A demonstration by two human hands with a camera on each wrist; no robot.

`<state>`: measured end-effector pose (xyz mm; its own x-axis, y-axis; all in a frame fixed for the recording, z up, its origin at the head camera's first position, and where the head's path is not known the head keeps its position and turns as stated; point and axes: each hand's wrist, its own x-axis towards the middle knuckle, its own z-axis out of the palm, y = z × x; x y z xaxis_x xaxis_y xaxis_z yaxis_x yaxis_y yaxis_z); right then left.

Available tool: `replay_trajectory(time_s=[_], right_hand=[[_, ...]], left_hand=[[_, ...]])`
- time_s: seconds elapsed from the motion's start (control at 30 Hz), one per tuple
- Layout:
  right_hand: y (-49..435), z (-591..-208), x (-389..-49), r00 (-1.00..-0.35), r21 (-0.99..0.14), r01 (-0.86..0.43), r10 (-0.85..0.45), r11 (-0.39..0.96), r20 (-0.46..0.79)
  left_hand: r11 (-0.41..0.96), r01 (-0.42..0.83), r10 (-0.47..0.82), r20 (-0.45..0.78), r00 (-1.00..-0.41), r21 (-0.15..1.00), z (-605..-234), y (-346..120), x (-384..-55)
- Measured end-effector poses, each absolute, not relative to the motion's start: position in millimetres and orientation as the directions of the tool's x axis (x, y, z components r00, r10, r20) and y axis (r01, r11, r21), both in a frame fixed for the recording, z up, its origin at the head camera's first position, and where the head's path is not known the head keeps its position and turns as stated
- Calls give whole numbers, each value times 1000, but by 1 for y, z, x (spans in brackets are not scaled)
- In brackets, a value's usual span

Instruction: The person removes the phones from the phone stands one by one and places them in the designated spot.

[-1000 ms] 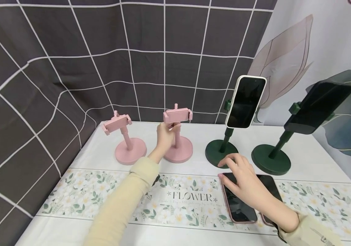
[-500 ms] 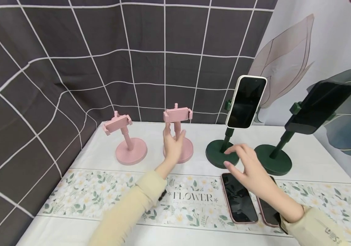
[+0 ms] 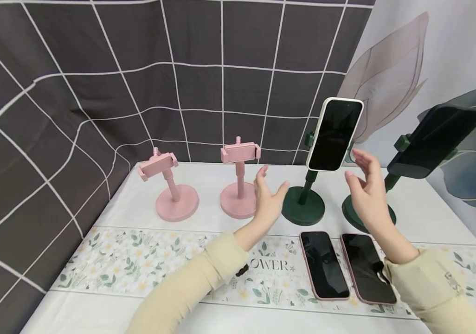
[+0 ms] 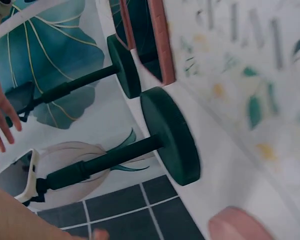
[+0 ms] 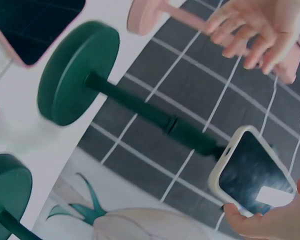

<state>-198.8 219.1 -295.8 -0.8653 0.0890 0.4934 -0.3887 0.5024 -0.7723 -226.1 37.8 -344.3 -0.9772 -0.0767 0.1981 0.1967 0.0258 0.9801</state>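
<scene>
My left hand (image 3: 268,200) hovers with spread fingers between the right pink phone stand (image 3: 240,199) and the left green phone stand (image 3: 303,204), holding nothing. My right hand (image 3: 369,192) is raised right of a white-cased phone (image 3: 335,134), which that green stand clamps upright at a tilt. Thumb and fingers are apart. In the right wrist view, the fingertips (image 5: 235,217) overlap the lower edge of the white-cased phone (image 5: 255,172). Behind my right hand, a second green stand (image 3: 348,213) carries a black phone (image 3: 436,141), tilted sideways.
Another pink phone stand (image 3: 177,202) stands at the left, its clamp holding no phone. Two pink-edged phones (image 3: 324,264) lie side by side on the floral strip of the tablecloth (image 3: 117,260). A dark grid curtain (image 3: 196,88) hangs behind the table.
My left hand has let go of the right pink stand's post and moved right. My right hand has risen from over the flat phones toward the white-cased phone.
</scene>
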Motion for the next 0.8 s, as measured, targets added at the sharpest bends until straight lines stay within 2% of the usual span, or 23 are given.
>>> replay_trajectory(time_s=[0.1, 0.2, 0.33, 0.47, 0.6, 0.8], right_hand=[[226, -290, -213, -880, -822, -335, 158, 460, 447], [230, -285, -229, -903, -887, -286, 209, 363, 376], [236, -279, -246, -951, -970, -229, 193, 87, 242], [237, -276, -254, -978, -972, -184, 126, -147, 166], [235, -277, -257, -975, -962, -210, 107, -175, 194], [236, -278, -258, -960, -962, -260, 129, -80, 249]], left_hand=[[17, 258, 9, 258, -966, 966, -332, 48, -235], [21, 332, 67, 330, -942, 943, -319, 58, -245], [69, 400, 114, 391, -913, 914, -298, 69, -260], [123, 453, 114, 441, -890, 883, -283, 75, -273], [167, 453, 78, 447, -891, 876, -277, 78, -279], [178, 404, 107, 390, -915, 897, -279, 81, -281]])
